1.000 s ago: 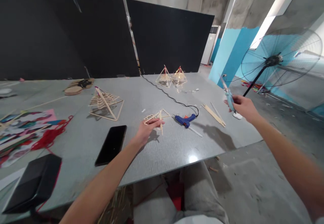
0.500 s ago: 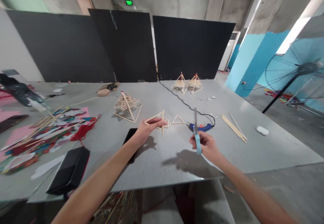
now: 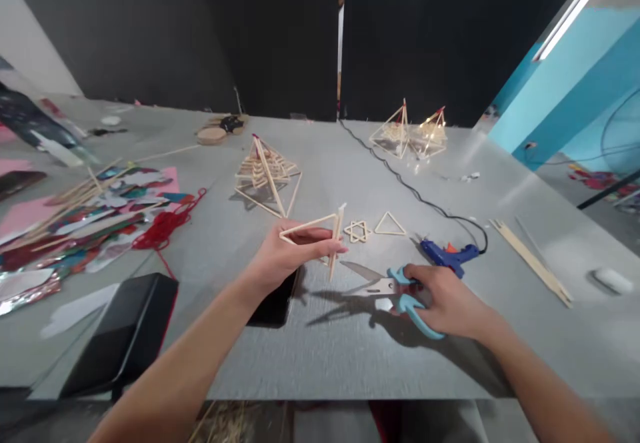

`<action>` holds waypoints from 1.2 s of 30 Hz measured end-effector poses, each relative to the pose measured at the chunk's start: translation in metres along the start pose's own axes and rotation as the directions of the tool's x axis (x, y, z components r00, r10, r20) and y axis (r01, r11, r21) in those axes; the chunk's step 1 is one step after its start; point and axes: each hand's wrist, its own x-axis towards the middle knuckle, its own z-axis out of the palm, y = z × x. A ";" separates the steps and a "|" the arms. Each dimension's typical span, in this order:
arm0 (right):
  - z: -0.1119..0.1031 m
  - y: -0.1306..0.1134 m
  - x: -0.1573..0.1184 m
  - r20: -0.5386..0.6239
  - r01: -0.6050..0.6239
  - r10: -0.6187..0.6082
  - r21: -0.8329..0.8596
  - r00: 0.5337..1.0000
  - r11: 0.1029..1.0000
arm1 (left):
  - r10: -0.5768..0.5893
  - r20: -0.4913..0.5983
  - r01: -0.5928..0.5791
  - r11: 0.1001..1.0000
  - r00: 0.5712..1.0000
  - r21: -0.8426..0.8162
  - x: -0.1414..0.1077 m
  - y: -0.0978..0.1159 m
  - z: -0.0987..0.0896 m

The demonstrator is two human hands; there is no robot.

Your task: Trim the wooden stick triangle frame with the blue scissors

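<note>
My left hand (image 3: 285,259) pinches a small triangular frame of thin wooden sticks (image 3: 311,224) above the table, with an upright stick (image 3: 337,243) at its right corner. My right hand (image 3: 450,299) has its fingers in the light-blue handles of a pair of scissors (image 3: 383,285). The blades are spread and point left toward the held sticks, a short way apart from them. Just beyond lie a six-pointed stick star (image 3: 357,231) and a stick triangle (image 3: 390,224). A blue hot glue gun (image 3: 449,255) rests to the right of them.
A stick pyramid (image 3: 267,176) stands behind my left hand; two more pyramids (image 3: 433,133) stand at the back right. A dark phone (image 3: 275,303) and a black case (image 3: 125,333) lie on the left, near red yarn (image 3: 170,223). Wooden sticks (image 3: 533,263) lie on the right.
The scissors have turned from upright to pointing left, with their blades now spread, and have come nearer my left hand. The held stick frame is raised. My view has tilted down.
</note>
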 end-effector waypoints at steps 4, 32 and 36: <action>-0.003 -0.010 -0.004 0.067 0.037 -0.031 -0.096 0.997 0.995 | -0.001 0.083 -0.008 0.994 0.997 0.110 -0.014 0.006 0.015; 0.003 -0.030 -0.008 0.133 0.077 -0.053 -0.187 0.990 0.979 | -0.037 0.078 0.017 0.970 0.996 0.244 -0.026 -0.011 0.039; 0.003 -0.030 -0.009 0.139 0.037 -0.007 -0.208 0.990 0.977 | -0.093 -0.032 0.098 0.970 0.995 0.222 -0.027 -0.009 0.043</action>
